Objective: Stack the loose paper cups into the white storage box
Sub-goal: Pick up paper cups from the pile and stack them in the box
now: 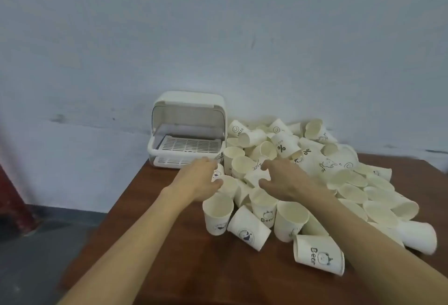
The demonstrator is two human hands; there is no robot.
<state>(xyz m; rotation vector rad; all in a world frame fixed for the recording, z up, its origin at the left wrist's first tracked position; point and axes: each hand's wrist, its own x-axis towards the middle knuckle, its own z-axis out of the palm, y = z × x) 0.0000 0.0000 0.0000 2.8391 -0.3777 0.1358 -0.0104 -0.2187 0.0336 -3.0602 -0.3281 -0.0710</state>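
A big heap of loose white paper cups [315, 178] with printed pictures covers the right half of the brown table [184, 268]. The white storage box [188, 130] stands at the table's far left corner with its lid raised and a slatted tray inside; no cups show in it. My left hand [196, 178] grips a small printed cup [218, 173] at the heap's left edge, fingers curled round it. My right hand [283, 178] holds another cup [257, 176] lying on its side in the heap, thumb and fingers round it.
A pale wall stands right behind the box and the heap. Near the front edge lie a cup marked "Bear" [318, 255] and several upright cups [217, 214]. Grey floor and a dark red object [14, 198] lie to the left of the table.
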